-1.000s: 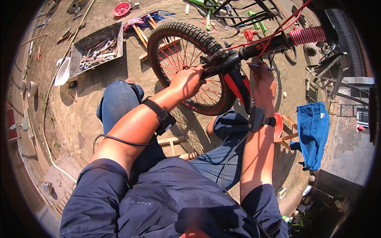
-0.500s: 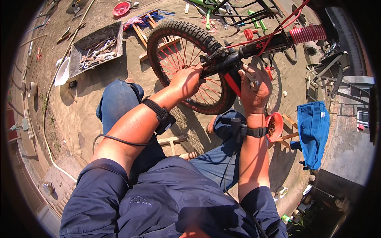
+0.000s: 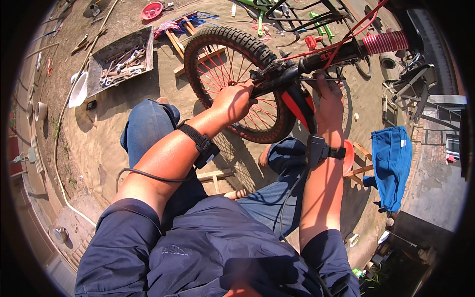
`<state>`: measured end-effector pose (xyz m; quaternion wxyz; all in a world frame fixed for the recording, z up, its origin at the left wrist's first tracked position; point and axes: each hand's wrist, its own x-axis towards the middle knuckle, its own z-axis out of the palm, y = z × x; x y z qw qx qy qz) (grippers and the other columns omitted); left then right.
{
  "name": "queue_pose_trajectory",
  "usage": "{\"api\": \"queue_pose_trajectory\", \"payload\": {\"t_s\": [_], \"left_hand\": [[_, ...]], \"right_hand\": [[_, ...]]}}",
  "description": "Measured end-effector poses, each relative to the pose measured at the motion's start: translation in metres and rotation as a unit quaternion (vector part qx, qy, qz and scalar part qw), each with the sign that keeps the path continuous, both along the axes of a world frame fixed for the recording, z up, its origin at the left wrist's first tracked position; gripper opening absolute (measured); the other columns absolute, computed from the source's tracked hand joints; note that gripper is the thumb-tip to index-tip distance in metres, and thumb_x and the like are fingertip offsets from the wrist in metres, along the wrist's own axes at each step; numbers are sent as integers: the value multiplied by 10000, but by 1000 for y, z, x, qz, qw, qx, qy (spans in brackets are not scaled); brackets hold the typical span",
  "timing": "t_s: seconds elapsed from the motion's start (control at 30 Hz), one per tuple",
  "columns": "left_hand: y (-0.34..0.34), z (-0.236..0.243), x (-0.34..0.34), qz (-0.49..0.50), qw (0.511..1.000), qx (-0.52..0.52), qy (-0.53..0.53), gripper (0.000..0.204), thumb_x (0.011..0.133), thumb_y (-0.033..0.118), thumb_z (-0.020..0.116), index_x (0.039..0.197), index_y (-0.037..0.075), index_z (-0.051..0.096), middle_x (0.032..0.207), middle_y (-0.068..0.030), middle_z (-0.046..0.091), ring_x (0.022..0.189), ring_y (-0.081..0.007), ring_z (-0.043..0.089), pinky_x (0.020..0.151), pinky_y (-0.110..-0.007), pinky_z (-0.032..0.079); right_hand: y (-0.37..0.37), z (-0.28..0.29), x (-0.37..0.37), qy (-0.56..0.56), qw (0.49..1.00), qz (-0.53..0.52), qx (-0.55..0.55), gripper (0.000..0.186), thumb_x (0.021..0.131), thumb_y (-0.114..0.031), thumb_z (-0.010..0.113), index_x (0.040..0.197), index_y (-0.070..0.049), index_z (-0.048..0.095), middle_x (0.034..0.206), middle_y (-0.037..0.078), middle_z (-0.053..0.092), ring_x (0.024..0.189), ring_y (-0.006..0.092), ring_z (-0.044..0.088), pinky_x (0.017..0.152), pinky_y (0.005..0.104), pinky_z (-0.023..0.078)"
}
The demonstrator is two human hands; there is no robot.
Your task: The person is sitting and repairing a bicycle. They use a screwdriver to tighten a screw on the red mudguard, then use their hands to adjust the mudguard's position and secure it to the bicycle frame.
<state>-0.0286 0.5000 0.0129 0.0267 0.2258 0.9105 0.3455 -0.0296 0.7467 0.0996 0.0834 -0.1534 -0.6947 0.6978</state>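
A bicycle front wheel (image 3: 198,91) with a knobby black tyre and red spokes stands ahead of me. My left hand (image 3: 232,103) is closed around a black part of the bicycle fork (image 3: 277,81), beside the brake parts; its fingertips are partly hidden. To the right of the black-and-red fork leg (image 3: 298,104), my right hand (image 3: 329,106) is raised with its fingers bent together. Between them is a thin metal rod (image 3: 339,79) whose kind I cannot make out, lying crosswise just below the head tube (image 3: 316,62).
A metal tray (image 3: 148,62) of wrenches lies at far left, beside a white bowl (image 3: 78,90). Behind my right wrist is a red bowl (image 3: 349,157) by a wooden stool. Blue cloth (image 3: 391,166) hangs at right. Green frame parts (image 3: 260,22) lie beyond the wheel.
My right hand has shifted slightly right and turned, uncovering more of the black-and-red fork leg and hiding much of the red bowl. My left hand keeps its hold.
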Motion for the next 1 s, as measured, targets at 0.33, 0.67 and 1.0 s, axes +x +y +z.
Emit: {"api": "queue_pose_trajectory", "payload": {"t_s": [0.33, 0.67, 1.0], "left_hand": [[2, -1, -1, -1, 1000, 1, 9, 307, 870, 252, 723, 984, 5, 581, 905, -235, 669, 869, -436, 659, 739, -486, 525], [2, -2, -1, -2, 1000, -3, 13, 310, 863, 249, 726, 984, 2, 583, 901, -238, 670, 864, -433, 663, 733, -481, 528], [0, -3, -1, 5, 1000, -8, 0, 300, 870, 253, 720, 981, 5, 592, 909, -236, 672, 878, -434, 661, 742, -485, 528]], "right_hand": [[38, -21, -13, -12, 989, 15, -146, 272, 1003, -295, 617, 1084, -38, 652, 933, 107, 742, 909, 217, 683, 870, 312, 510], [-16, 0, 36, 252, 864, 27, 435, 140, 893, -53, 731, 1021, 1, 717, 915, 73, 720, 844, 179, 677, 762, 325, 532], [-21, -14, 26, 399, 759, 15, 513, 255, 820, -58, 792, 1050, -107, 695, 1009, 59, 731, 922, 250, 686, 848, 415, 515]]}}
